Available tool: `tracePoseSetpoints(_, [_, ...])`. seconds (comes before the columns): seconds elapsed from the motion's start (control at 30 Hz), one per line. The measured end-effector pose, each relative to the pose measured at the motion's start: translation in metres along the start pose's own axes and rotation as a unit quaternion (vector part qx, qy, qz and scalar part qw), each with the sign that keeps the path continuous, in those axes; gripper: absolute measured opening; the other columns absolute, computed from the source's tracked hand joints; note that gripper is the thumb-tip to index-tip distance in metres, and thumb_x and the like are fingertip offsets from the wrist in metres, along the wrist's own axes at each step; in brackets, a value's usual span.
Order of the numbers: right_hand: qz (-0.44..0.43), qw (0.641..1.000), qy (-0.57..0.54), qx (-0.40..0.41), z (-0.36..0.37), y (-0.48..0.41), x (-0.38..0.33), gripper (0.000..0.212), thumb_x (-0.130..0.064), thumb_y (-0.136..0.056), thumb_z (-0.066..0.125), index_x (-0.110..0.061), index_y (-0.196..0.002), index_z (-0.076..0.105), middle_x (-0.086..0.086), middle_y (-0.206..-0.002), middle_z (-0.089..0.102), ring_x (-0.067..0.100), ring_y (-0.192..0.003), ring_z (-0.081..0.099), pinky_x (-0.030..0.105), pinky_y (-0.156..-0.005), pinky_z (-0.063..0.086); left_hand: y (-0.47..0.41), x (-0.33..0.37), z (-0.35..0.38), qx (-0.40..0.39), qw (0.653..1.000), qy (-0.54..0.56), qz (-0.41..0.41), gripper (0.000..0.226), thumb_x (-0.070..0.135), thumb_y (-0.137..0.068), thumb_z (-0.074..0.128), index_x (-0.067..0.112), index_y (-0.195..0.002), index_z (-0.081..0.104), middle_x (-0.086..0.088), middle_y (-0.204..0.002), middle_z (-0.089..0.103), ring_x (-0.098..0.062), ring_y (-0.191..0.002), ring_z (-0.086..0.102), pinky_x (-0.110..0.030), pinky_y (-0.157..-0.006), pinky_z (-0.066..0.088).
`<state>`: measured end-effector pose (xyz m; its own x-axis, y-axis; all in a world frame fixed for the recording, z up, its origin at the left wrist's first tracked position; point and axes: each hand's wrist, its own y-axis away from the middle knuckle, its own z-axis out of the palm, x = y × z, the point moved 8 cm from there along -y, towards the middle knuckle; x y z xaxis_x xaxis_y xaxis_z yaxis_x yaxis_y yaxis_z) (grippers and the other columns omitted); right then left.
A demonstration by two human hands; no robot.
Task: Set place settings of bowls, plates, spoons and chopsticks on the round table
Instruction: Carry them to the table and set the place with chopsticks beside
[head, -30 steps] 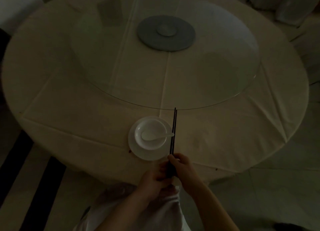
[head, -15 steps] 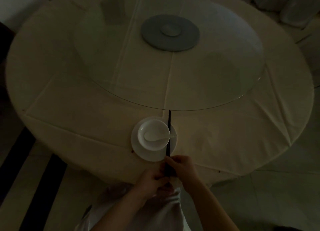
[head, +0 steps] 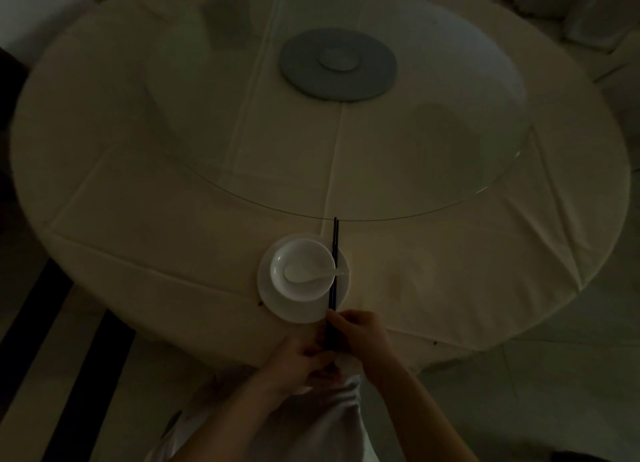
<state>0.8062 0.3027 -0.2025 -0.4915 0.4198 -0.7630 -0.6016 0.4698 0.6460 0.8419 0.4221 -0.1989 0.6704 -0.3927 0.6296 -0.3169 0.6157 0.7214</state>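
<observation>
A white plate (head: 277, 297) lies near the front edge of the round table (head: 138, 240). On it stands a white bowl (head: 304, 252) with a white spoon (head: 304, 276) inside, handle to the right. A pair of dark chopsticks (head: 334, 253) runs front to back across the plate's right side, tips at the glass edge. My right hand (head: 360, 333) pinches their near end. My left hand (head: 301, 357) holds the same end from below left, fingers curled.
A glass turntable (head: 450, 132) covers the table's middle, with a grey round base (head: 374, 77) under it. The cream cloth has fold creases. Dark stripes (head: 52, 340) mark the floor at the left. White bags (head: 588, 8) sit beyond the table, far right.
The chopsticks stay in both hands and have shifted slightly left, from beside the plate's rim to lying over its right side. The view has moved a little.
</observation>
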Motion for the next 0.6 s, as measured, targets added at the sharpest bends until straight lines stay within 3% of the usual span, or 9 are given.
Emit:
tracePoseSetpoints(0.27, [-0.005,1.0,0.003,0.003,-0.001,-0.002,0.003,0.025,-0.017,-0.089,0.072,-0.006,-0.067,0.074,0.02,-0.071,0.074,0.028,-0.064,0.073,0.036,-0.064,0.061,-0.003,-0.004,-0.014,0.012,1.0,-0.015,0.004,0.008,0.001,-0.09,0.064,-0.001,-0.091,0.071,-0.016,-0.074,0.075,-0.025,-0.066,0.074,-0.033,-0.061,0.061])
tracePoseSetpoints(0.43, [-0.011,1.0,0.012,0.011,0.0,-0.001,0.001,0.023,-0.014,-0.089,0.071,-0.003,-0.07,0.073,0.018,-0.07,0.074,0.025,-0.061,0.071,0.035,-0.063,0.06,-0.004,-0.006,-0.013,0.004,1.0,-0.013,-0.006,0.011,0.002,-0.094,0.059,0.005,-0.095,0.069,-0.012,-0.073,0.075,-0.023,-0.066,0.074,-0.033,-0.061,0.062])
tracePoseSetpoints(0.6, [-0.016,1.0,0.0,0.003,0.003,0.005,-0.003,0.028,-0.012,-0.091,0.068,0.015,-0.085,0.07,0.028,-0.078,0.071,0.03,-0.068,0.069,0.041,-0.069,0.058,0.0,-0.009,-0.013,0.012,1.0,-0.008,-0.025,0.008,0.003,-0.093,0.061,0.001,-0.094,0.068,-0.016,-0.074,0.073,-0.023,-0.063,0.073,-0.03,-0.056,0.059])
